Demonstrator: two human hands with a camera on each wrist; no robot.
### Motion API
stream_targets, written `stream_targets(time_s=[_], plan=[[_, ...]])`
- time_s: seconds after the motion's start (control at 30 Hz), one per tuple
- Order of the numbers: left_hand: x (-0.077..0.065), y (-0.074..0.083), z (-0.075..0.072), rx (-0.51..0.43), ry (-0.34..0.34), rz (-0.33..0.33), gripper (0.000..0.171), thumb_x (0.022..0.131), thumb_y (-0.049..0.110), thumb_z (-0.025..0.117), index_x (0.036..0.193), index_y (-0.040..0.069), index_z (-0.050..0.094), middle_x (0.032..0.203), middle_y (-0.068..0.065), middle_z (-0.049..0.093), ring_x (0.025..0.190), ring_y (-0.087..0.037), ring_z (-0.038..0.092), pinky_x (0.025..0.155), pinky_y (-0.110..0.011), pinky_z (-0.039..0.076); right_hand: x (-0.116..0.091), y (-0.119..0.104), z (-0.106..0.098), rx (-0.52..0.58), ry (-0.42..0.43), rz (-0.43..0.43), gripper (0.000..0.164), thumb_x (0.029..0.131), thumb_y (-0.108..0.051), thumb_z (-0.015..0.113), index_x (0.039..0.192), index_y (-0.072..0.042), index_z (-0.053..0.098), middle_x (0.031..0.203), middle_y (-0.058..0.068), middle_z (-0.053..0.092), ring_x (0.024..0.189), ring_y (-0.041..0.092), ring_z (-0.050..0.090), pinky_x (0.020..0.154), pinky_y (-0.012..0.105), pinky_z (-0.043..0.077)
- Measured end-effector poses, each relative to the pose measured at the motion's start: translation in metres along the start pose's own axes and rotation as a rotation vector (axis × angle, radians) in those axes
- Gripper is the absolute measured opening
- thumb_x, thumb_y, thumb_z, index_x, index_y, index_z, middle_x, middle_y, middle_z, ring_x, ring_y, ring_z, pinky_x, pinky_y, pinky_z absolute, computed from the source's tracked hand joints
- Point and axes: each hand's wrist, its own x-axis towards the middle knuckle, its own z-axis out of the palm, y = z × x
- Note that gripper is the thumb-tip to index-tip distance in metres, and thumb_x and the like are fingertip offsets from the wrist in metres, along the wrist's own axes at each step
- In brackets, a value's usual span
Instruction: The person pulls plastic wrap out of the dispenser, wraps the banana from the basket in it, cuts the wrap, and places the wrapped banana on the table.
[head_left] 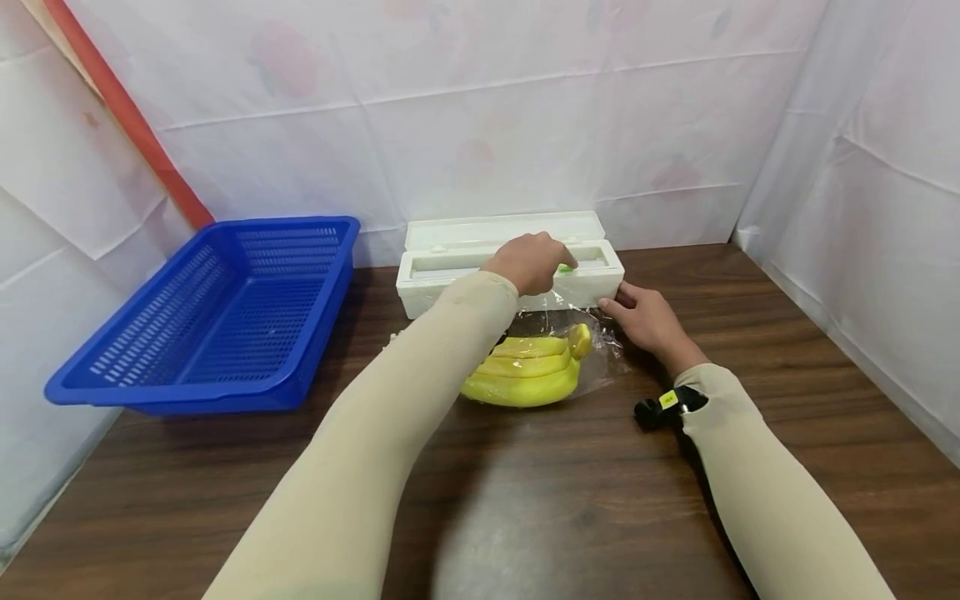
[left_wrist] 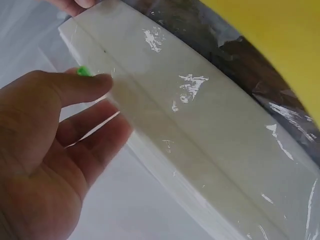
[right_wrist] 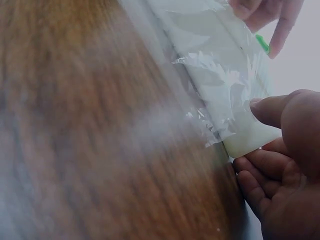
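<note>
A white cling film box [head_left: 573,292] stands at the back with its lid [head_left: 510,229] raised. Clear film [head_left: 551,304] runs from it down over a bunch of yellow bananas [head_left: 525,371] on the table. My left hand [head_left: 528,262] is over the box's top edge, its index fingertip touching a small green slide cutter [head_left: 566,268]. In the left wrist view, the thumb lies beside the green piece. At the box's right end, my right hand [head_left: 645,321] holds the corner, thumb in front and fingers around the end, as the right wrist view shows.
A blue plastic basket [head_left: 315,333] stands to the left on the brown wooden table [head_left: 600,517]. White sheeting [head_left: 480,125] covers the walls behind and beside it. A black wrist camera [head_left: 663,408] sits on the right sleeve.
</note>
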Motion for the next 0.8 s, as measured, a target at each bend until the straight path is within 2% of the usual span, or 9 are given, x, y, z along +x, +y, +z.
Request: stream_targets(time_s=[0.1, 0.17, 0.3, 0.47, 0.63, 0.8], plan=[[-0.0018, -0.0011, 0.0002, 0.009, -0.035, 0.001, 0.06, 0.098, -0.001, 0.054, 0.146, 0.036, 0.053, 0.143, -0.001, 0.057, 0.099, -0.02, 0.063, 0.071, -0.029, 0.052, -0.0003, 0.0027, -0.0019, -0.004, 0.011, -0.01, 0.061, 0.103, -0.037, 0.055, 0.152, -0.003, 0.041, 0.143, 0.022, 0.052, 0.134, 0.04, 0.045, 0.109, 0.056, 0.034], [-0.002, -0.0014, 0.0009, 0.034, -0.034, 0.016, 0.062, 0.099, -0.001, 0.054, 0.147, 0.037, 0.051, 0.142, -0.002, 0.057, 0.097, -0.021, 0.063, 0.069, -0.03, 0.052, -0.0007, 0.0039, -0.0027, -0.004, 0.011, -0.013, 0.061, 0.103, -0.037, 0.055, 0.152, -0.003, 0.041, 0.143, 0.022, 0.052, 0.134, 0.041, 0.045, 0.109, 0.056, 0.034], [0.0, -0.002, 0.0033, 0.062, -0.003, 0.049, 0.06, 0.099, -0.002, 0.056, 0.145, 0.037, 0.054, 0.14, 0.001, 0.059, 0.105, -0.02, 0.064, 0.075, -0.03, 0.054, -0.0018, 0.006, -0.0035, -0.009, -0.002, -0.005, 0.062, 0.104, -0.038, 0.054, 0.153, -0.004, 0.039, 0.145, 0.022, 0.05, 0.135, 0.04, 0.043, 0.11, 0.056, 0.034], [0.0021, -0.0042, 0.0038, 0.03, 0.011, 0.066, 0.055, 0.099, -0.003, 0.057, 0.142, 0.03, 0.059, 0.14, 0.003, 0.059, 0.116, -0.02, 0.062, 0.089, -0.031, 0.053, -0.0019, 0.007, -0.0032, -0.012, -0.009, 0.007, 0.063, 0.104, -0.039, 0.053, 0.155, -0.006, 0.037, 0.146, 0.021, 0.049, 0.137, 0.04, 0.042, 0.11, 0.056, 0.033], [0.0004, -0.0081, 0.0047, 0.002, 0.041, 0.068, 0.046, 0.098, -0.002, 0.059, 0.136, 0.023, 0.064, 0.134, 0.001, 0.063, 0.116, -0.018, 0.062, 0.095, -0.03, 0.05, -0.0009, 0.0065, -0.0032, -0.018, -0.012, 0.006, 0.063, 0.104, -0.038, 0.054, 0.155, -0.005, 0.037, 0.146, 0.021, 0.049, 0.137, 0.04, 0.042, 0.111, 0.056, 0.032], [-0.0017, -0.0096, 0.0058, -0.032, 0.075, 0.064, 0.044, 0.096, -0.005, 0.06, 0.133, 0.019, 0.067, 0.129, -0.003, 0.066, 0.113, -0.022, 0.063, 0.095, -0.033, 0.05, -0.0001, 0.006, -0.0039, -0.019, -0.015, 0.006, 0.062, 0.104, -0.037, 0.054, 0.154, -0.005, 0.037, 0.146, 0.021, 0.049, 0.137, 0.04, 0.042, 0.11, 0.056, 0.033]])
